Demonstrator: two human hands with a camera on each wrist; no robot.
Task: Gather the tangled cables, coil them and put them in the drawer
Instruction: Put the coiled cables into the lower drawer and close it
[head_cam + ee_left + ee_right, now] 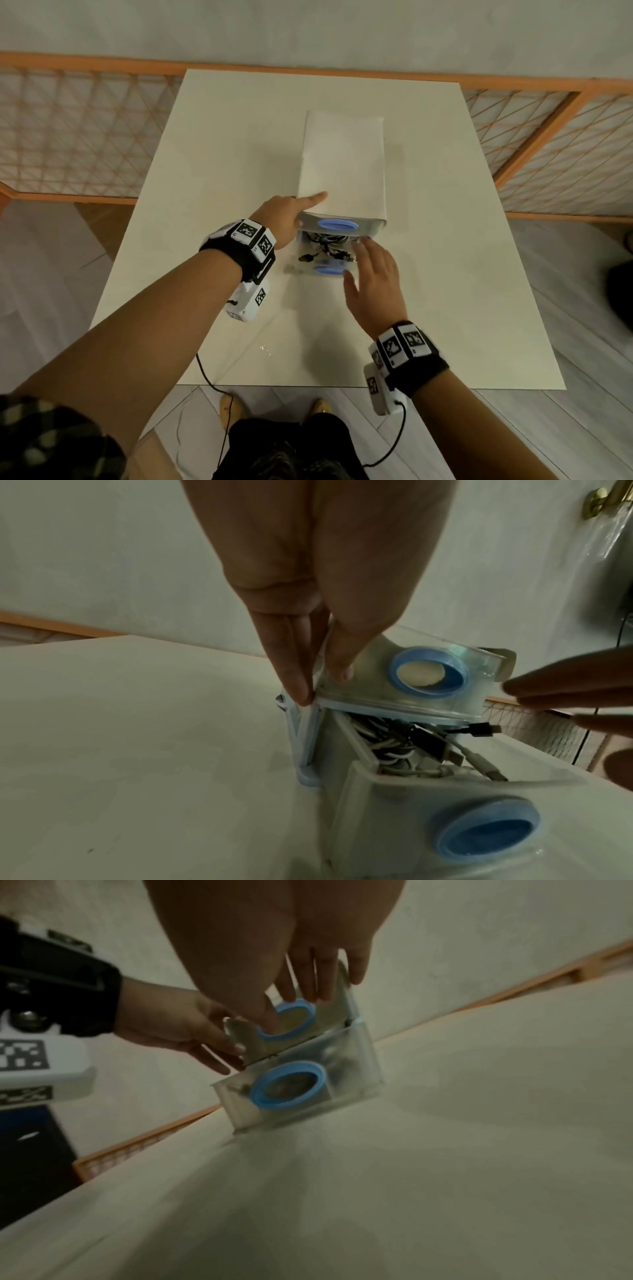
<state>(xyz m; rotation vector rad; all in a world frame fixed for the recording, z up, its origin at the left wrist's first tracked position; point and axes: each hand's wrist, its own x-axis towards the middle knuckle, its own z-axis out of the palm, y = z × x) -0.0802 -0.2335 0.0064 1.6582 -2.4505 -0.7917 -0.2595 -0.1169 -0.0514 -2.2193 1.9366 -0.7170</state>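
Note:
A white drawer unit (342, 157) lies on the white table (191, 212). Its lower clear drawer (327, 271), with a blue ring handle, is pulled out. Black and white cables (322, 251) lie bundled inside it, with plugs showing (428, 745). The upper drawer (428, 672) is pushed in. My left hand (291, 212) steadies the unit's front left corner with straight fingers, the index finger lying on top and the thumb (342, 666) on the upper drawer's front. My right hand (373, 274) is spread open at the open drawer's right side and holds nothing. I cannot tell whether it touches the drawer.
An orange-framed lattice fence (85, 137) runs behind and beside the table. Bare tabletop surrounds the unit on all sides. Thin black leads (205, 373) hang from my wrist cameras below the table's front edge.

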